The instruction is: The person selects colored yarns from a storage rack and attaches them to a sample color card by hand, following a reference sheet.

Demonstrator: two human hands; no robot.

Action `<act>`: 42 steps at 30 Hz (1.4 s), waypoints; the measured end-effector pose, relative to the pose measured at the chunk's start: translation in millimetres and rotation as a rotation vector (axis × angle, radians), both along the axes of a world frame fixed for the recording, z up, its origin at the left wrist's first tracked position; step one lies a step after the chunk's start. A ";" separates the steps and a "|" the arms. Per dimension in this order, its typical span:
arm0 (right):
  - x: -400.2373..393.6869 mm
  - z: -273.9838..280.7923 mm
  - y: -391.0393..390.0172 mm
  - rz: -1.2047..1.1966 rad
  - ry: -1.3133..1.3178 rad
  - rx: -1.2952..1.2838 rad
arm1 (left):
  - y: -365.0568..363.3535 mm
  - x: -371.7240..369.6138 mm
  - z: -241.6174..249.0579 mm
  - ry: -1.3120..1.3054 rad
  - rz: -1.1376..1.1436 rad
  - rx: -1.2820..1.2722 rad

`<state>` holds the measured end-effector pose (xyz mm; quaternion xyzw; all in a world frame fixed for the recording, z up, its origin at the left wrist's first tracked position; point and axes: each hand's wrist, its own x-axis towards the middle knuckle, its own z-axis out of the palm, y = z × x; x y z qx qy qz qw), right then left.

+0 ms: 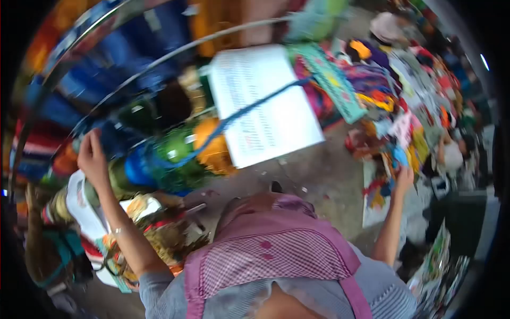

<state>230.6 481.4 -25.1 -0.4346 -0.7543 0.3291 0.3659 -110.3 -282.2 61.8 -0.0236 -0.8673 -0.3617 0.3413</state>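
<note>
At the left, my left hand [93, 157] is raised with its fingers pressed together beside blue material; anything pinched in it is too blurred to make out. My right hand [405, 178] is closed at the right, just below a small light blue piece [400, 157], and whether it grips this piece is unclear. Between my hands, a blue strand [255, 104] crosses a white sheet with rows of writing [281, 127]. Green yarn [178, 151] and orange yarn [210, 141] lie left of the sheet.
Curved metal rails [207, 40] run past blue and orange bundles at the upper left. A teal patterned strip [334, 85] lies beside the sheet. Colourful cloth piles [419, 101] cover the right side, where other people sit. Papers and scraps stand near my left forearm.
</note>
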 end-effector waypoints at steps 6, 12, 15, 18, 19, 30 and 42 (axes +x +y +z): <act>-165.2 107.7 -94.6 0.539 0.129 0.332 | 243.0 44.6 40.0 -0.452 -0.623 0.578; -272.8 108.8 -102.3 1.156 0.085 0.020 | 407.8 29.1 12.8 -0.983 -0.941 0.919; -313.9 79.2 -105.2 1.258 0.082 -0.143 | 453.0 10.0 -13.7 -1.120 -0.848 1.243; -325.3 64.3 -113.3 1.160 0.041 -0.046 | 470.2 9.9 -23.5 -1.063 -0.854 1.362; -322.7 63.4 -117.3 1.116 0.034 0.036 | 472.8 11.3 -24.1 -1.033 -0.847 1.353; -309.7 60.5 -112.1 1.226 0.077 0.064 | 487.3 13.3 -33.6 -0.372 -0.703 0.610; -303.7 61.9 -115.4 1.239 0.099 -0.088 | 475.7 15.1 -27.4 -0.600 -0.689 0.950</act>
